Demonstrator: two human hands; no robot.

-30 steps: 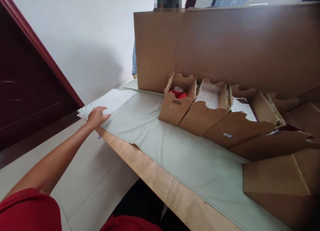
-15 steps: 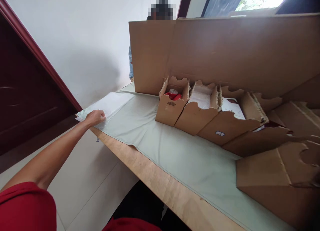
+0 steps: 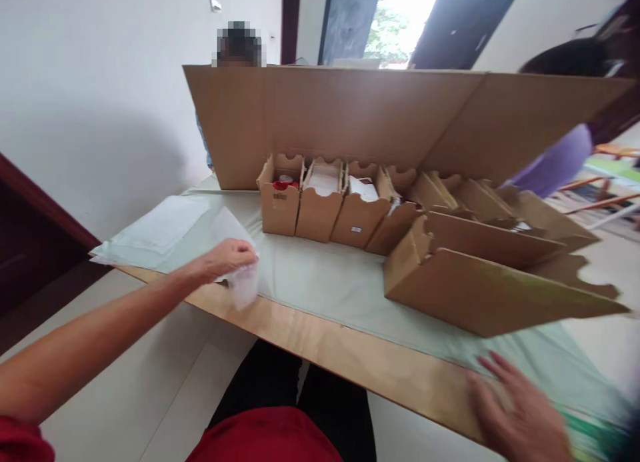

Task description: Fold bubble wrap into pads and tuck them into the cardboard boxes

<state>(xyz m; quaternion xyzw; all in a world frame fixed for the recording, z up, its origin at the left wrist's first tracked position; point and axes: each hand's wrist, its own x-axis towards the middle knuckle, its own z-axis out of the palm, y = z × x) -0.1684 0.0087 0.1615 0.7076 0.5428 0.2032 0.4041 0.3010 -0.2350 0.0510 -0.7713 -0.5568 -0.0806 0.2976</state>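
Note:
Pinched in my left hand (image 3: 227, 259) is a translucent plastic bag (image 3: 245, 285), hanging above the front edge of the table. To its left a stack of similar clear bags (image 3: 155, 227) lies flat on the pale green cloth (image 3: 320, 265). My right hand (image 3: 520, 409), blurred by motion, is over the table's front edge at the lower right. Its fingers look stretched out and apart, and nothing shows in them. Beyond it stands a long open cardboard bin (image 3: 510, 295).
Several cardboard bins (image 3: 280, 214) stand in a row, with red and white items inside. A tall cardboard panel (image 3: 340, 115) rises behind them. Past the panel is a person (image 3: 204, 139) at the left. Purple cloth (image 3: 555, 162) shows at the right. The wooden table edge (image 3: 310, 339) runs along the front.
My left hand has come off the stack and moved right with one plastic bag. My right hand has come into view at the lower right. The view has turned right.

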